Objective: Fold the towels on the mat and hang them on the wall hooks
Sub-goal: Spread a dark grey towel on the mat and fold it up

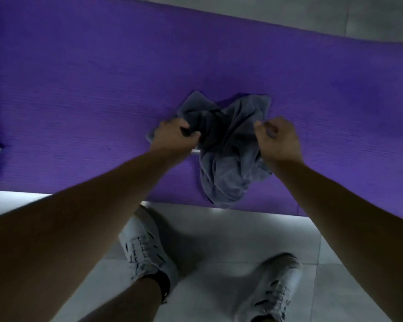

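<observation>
Grey towel (228, 159), crumpled near the near edge of the purple mat (79, 89). Left hand (172, 138) and right hand (279, 142) each clench a bunch of cloth, one per side. To fold well, find two neighbouring corners and spread it flat first. Mat lies on pale tiled floor (219, 228); white shoes (147, 249) stand just beside.

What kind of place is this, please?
Probably an indoor room, perhaps a home or gym: a purple mat lies on a pale tiled floor, and the person in white sneakers handles a grey towel.
</observation>
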